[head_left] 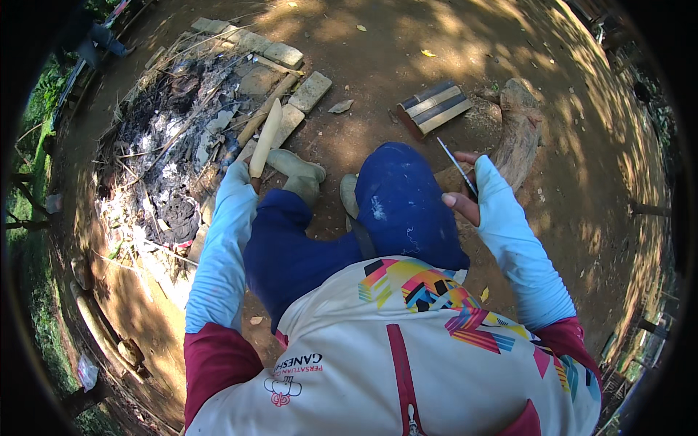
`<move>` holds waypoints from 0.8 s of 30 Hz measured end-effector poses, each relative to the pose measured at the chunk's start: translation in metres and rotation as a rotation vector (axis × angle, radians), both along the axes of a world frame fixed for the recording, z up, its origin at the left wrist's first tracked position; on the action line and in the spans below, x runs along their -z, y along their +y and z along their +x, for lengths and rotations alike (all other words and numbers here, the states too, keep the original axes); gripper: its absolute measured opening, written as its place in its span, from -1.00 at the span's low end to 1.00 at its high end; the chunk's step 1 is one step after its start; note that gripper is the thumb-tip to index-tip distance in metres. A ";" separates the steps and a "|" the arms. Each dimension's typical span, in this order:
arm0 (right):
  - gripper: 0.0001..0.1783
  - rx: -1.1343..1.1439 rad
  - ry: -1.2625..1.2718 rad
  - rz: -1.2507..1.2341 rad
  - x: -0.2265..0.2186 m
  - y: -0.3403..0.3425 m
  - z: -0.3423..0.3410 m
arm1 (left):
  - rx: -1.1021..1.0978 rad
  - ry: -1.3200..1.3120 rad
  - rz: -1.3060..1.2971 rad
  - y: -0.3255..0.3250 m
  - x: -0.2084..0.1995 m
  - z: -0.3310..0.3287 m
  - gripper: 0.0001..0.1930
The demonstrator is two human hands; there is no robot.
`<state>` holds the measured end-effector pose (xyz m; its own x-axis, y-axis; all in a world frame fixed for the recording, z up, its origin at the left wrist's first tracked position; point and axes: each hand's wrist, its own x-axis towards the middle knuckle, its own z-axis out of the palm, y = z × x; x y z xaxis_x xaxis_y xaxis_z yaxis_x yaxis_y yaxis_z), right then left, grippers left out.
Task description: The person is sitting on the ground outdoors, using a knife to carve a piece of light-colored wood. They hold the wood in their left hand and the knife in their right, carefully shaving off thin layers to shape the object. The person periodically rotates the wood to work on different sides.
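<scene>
My left hand point(246, 176) is closed round the lower end of a pale, smooth wooden piece point(267, 138), which points up and tapers to a tip. Most of those fingers are hidden by the sleeve and the wrist. In my right hand point(472, 190), thumb and fingers grip a slim knife point(454, 163), its narrow light blade slanting up and to the left. The two hands are well apart, on either side of my blue-trousered knees point(396, 196). Blade and wood do not touch.
A burnt ash heap point(171, 138) edged with bricks point(310, 92) lies at the left. Beyond my knees sits a block of dark and pale wooden strips point(435, 109), beside a curved log point(518, 138). A person's legs point(98, 43) show at the far left.
</scene>
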<state>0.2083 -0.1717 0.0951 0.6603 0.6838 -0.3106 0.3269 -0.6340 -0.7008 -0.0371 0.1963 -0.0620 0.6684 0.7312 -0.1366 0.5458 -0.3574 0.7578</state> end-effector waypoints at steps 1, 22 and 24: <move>-0.17 -0.047 0.018 -0.056 0.008 -0.001 -0.010 | -0.005 -0.040 -0.035 -0.006 0.004 0.008 -0.60; -0.64 0.683 -0.317 0.054 0.081 -0.167 0.055 | 0.770 0.301 -0.770 -0.259 -0.088 0.250 -0.50; -0.64 0.723 -0.265 0.061 0.097 -0.179 0.047 | 0.737 0.266 -0.647 -0.289 -0.082 0.277 -0.56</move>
